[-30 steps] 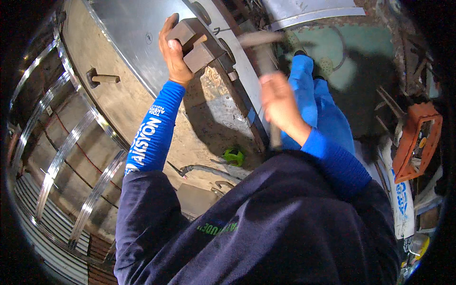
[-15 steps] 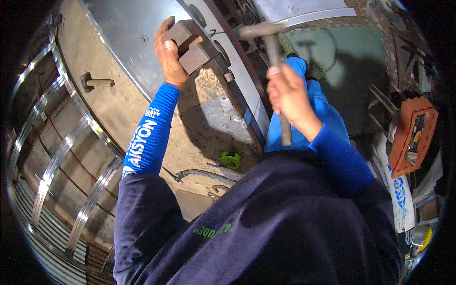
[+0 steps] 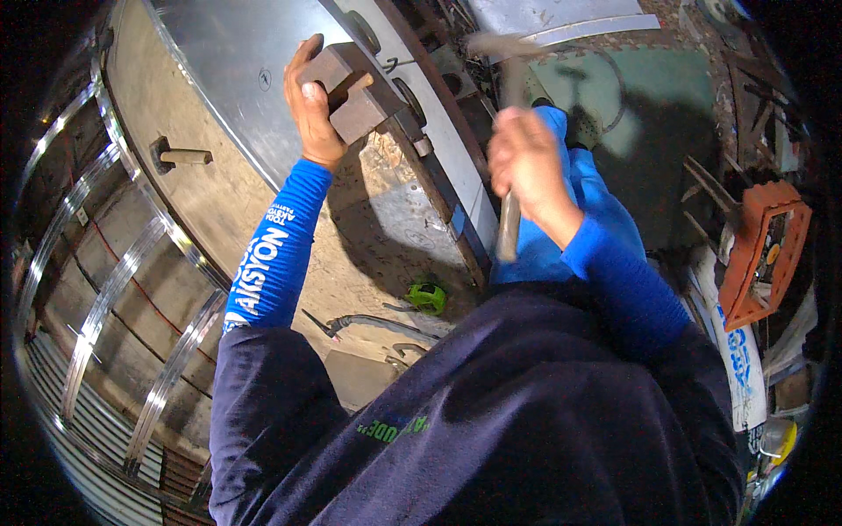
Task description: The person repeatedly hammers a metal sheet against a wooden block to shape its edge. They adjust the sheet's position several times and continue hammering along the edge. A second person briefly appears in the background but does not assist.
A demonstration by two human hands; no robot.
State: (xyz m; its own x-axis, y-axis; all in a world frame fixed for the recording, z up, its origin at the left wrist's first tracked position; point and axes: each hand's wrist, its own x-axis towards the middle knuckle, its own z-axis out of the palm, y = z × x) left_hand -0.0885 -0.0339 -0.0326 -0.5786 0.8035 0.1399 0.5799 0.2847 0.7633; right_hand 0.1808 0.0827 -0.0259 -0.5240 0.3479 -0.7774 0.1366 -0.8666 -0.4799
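My left hand point(image 3: 314, 123) grips a brown, notched block point(image 3: 361, 121) at the bench's edge, over the rim of the shiny metal sheet point(image 3: 237, 44). The thumb presses its near side, and the fingers reach along the far side. Whether the block is wood or rusty metal is unclear. To the right, my right hand point(image 3: 533, 167) is closed round the handle of a hammer point(image 3: 510, 226). Its head is raised beyond the hand, apart from the block and smeared by motion.
A second hammer point(image 3: 180, 157) lies on the workbench point(image 3: 210, 110). Closer to me are a green tape measure point(image 3: 426, 298) and a black cable point(image 3: 386, 324). Shiny metal framing point(image 3: 96, 324) stands at left. An orange plastic crate point(image 3: 741, 302) is at right, above a cluttered floor.
My right hand has tipped the hammer slightly, its head a little higher and to the right and the handle's end swung left. The left hand and block have barely moved.
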